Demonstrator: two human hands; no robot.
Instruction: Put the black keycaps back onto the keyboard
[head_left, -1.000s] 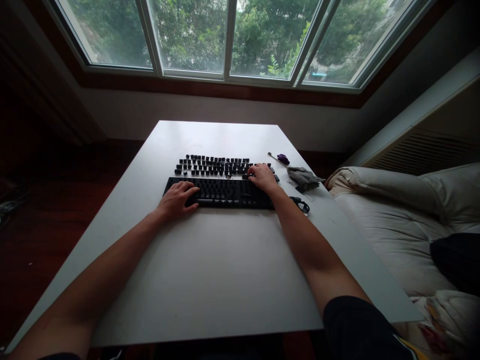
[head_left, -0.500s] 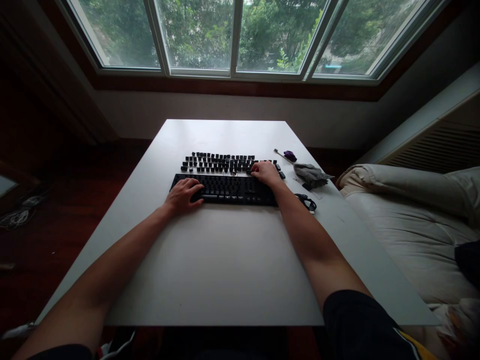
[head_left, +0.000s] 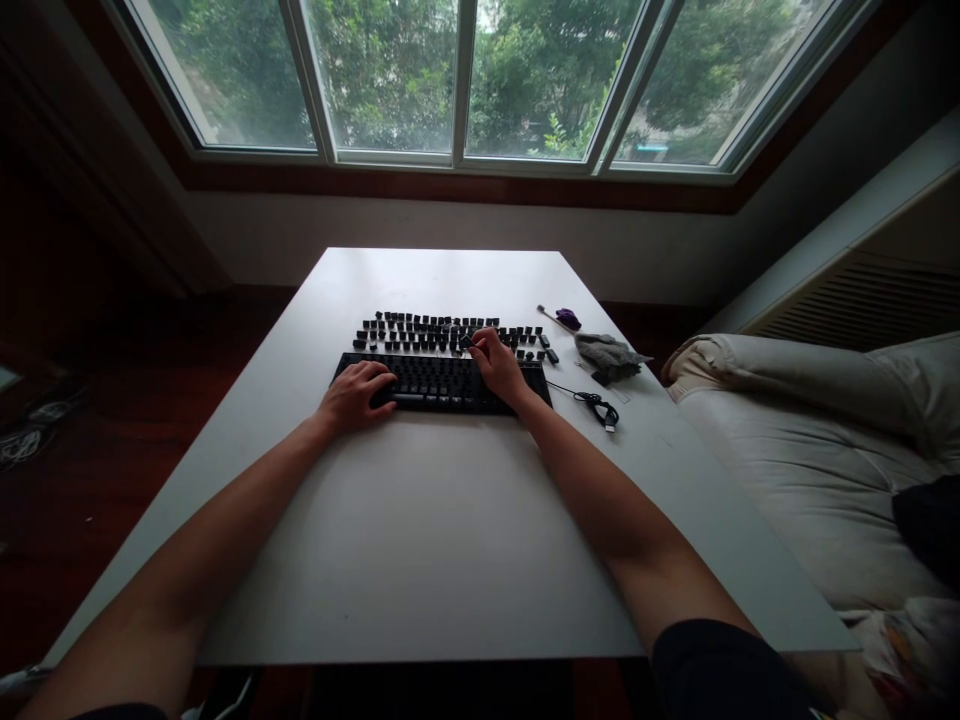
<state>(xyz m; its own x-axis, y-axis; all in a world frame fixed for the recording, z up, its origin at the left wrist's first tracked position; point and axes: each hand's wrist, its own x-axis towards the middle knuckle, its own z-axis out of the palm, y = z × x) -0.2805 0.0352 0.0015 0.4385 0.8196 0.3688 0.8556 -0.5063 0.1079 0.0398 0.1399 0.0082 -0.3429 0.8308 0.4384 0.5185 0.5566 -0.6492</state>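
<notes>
A black keyboard (head_left: 439, 383) lies on the white table (head_left: 420, 530), with several loose black keycaps (head_left: 420, 332) laid out in rows just behind it. My left hand (head_left: 354, 396) rests flat on the keyboard's left end, fingers spread over it. My right hand (head_left: 496, 364) hovers over the keyboard's right half, its fingertips pinched on a small black keycap (head_left: 466, 342) at the keyboard's back edge.
A black cable (head_left: 592, 403) coils to the right of the keyboard. Behind it lie a grey cloth (head_left: 609, 354), a small purple object (head_left: 568, 319) and a thin brush. A bed with white bedding (head_left: 810, 450) adjoins the table's right side. Windows stand beyond.
My right hand has moved left from the rightmost keycaps to the middle of the keyboard's back edge, now pinching a keycap. The left hand has stayed on the keyboard.
</notes>
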